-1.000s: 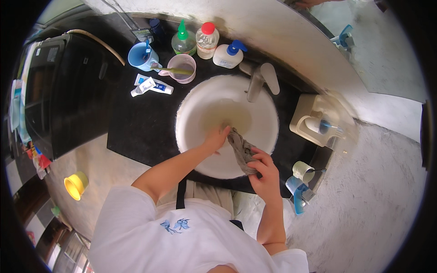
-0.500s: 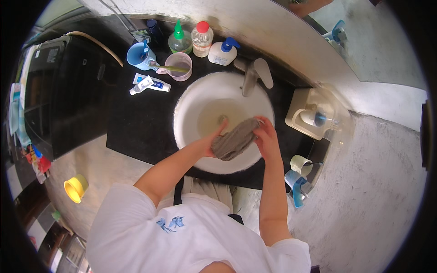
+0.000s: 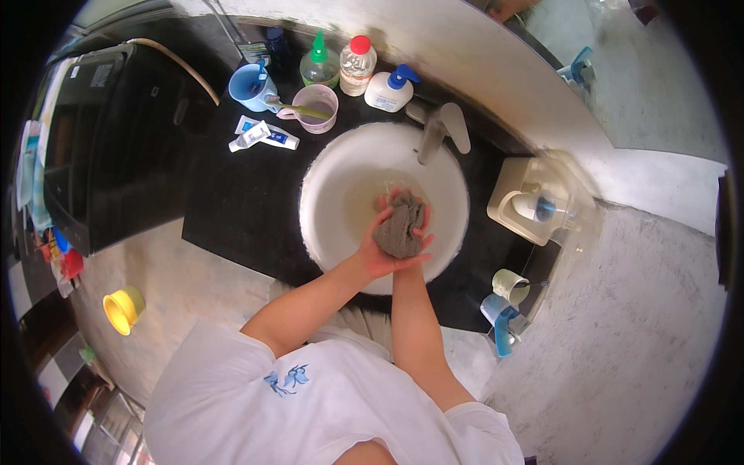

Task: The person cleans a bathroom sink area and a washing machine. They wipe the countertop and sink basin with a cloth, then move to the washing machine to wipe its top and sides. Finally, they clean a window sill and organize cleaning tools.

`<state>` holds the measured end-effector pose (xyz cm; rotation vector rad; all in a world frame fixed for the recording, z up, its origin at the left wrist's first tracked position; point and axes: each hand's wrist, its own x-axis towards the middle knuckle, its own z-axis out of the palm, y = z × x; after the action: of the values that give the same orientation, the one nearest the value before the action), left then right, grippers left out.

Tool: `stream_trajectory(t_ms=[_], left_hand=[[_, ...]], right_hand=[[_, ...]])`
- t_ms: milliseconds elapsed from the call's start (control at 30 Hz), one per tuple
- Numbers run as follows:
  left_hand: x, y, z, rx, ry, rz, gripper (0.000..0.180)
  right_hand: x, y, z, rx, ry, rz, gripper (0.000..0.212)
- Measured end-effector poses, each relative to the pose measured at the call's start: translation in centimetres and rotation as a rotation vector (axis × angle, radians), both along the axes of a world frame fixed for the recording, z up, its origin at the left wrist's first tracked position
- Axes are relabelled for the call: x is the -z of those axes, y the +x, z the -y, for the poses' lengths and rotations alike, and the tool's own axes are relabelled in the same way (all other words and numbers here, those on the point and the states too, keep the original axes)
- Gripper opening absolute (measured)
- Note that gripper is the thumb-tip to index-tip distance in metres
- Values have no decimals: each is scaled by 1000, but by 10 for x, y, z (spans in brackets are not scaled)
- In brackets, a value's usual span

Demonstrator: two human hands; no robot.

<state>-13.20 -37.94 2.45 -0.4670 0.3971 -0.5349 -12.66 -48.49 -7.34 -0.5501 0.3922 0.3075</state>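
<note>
1 bunched grey cloth [image 3: 401, 229] sits gripped between the left hand [image 3: 378, 260] and right hand [image 3: 424, 225] over the white basin [image 3: 329, 209], so the work looks midway: gathered up, not yet put down.

Both hands [image 3: 377, 259] cup a bunched grey cloth [image 3: 401, 227] — over a round white basin [image 3: 329, 186].

Left hand [image 3: 378, 260] over near part of basin [image 3: 329, 221], cupped, fingers reaching across in front of right wrist. Right hand [image 3: 423, 222] curled, partly hidden, nearer basin's middle. Bare forearms converge across basin's near rim, left one slanting more.
</note>
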Motion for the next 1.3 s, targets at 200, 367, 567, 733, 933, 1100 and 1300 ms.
stream_trajectory(t_ms=[200, 367, 567, 733, 933, 1100, 1300], left_hand=[[50, -13, -4, 256, 12, -33, 39], [53, -13, -1, 537, 518, 157, 29], [58, 1, 1, 750, 1082, 396, 23], [79, -4, 11, 907, 1706, 633, 25], [93, -34, 21, 647, 2163, 722, 39], [66, -33, 0, 843, 1848, 660, 43], [11, -14, -7, 563, 481, 62, 40]], right_hand=[[-5, 43, 28, -295, 19, -351, 43], [-32, 79, 26, -712, -395, -521, 43], [-33, 86, 7, -1012, -1194, -33, 44], [16, 54, -6, -858, -1895, 275, 33], [60, 20, 17, -605, -1936, -37, 38], [14, 24, 37, -736, -1024, -388, 43], [-78, 7, 36, -374, -237, -89, 58]])
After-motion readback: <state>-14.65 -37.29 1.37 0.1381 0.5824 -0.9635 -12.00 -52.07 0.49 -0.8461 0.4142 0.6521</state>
